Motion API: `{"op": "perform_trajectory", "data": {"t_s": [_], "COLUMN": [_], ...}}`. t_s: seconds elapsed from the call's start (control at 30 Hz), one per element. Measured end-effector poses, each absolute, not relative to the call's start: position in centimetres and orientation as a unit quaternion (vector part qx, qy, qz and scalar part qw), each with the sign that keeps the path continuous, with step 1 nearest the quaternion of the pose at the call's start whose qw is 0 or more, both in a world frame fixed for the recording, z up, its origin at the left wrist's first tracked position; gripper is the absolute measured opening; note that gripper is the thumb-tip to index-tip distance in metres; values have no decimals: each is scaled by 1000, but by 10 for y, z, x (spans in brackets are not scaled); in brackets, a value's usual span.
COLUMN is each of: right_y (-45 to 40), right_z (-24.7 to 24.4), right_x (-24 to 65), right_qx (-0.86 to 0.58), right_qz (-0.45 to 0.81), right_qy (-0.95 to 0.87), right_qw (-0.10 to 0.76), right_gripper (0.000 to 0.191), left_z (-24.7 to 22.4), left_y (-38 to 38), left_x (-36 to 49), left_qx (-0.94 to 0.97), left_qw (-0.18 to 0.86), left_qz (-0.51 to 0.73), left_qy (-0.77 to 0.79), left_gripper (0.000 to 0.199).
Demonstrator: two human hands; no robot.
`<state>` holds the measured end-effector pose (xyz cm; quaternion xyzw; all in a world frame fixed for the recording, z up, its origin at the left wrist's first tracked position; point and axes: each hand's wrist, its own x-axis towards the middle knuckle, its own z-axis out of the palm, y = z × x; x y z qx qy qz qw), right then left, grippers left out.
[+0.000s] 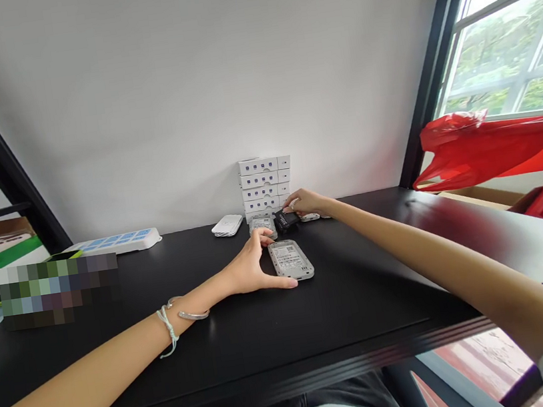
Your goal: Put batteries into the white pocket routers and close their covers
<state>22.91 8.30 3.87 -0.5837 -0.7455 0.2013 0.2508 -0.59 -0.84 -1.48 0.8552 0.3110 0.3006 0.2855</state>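
Observation:
My left hand (253, 268) is spread around the left side of a white open-backed device (291, 259) with a printed label, lying flat on the black table. Its thumb lies along the near edge, and the other fingers curve by the far end, close to a second similar device (260, 222). Farther back, my right hand (304, 203) pinches a flat black battery (286, 220) with pale print. The battery is beside the second device, and whether it rests on the table I cannot tell. More white pieces (310, 217) show partly behind my right hand.
White boxes (260, 182) are stacked against the wall. White covers (227, 225) lie left of them. A white power strip (128, 241) and a blurred patch are at left. Red plastic (490, 146) hangs at right. The table's front edge (276, 378) runs close to me.

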Motion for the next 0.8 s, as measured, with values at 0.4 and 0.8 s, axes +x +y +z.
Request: {"op": "perform_trajectory", "data": {"t_s": [0.4, 0.8], "right_y": [2, -24], "right_z": [52, 41], "right_x": [230, 213], "right_qx": [-555, -510], "right_qz": [90, 121], "right_qy": [-811, -841], "right_qw": [163, 134], "right_gripper": [45, 34], "left_z": [-15, -3], "left_y": [-8, -6], "left_x": [-4, -4], "left_qx": [856, 724], "left_qw": [282, 297], "left_qz": [308, 464], "left_qy": [305, 415], "left_gripper": [91, 50]}}
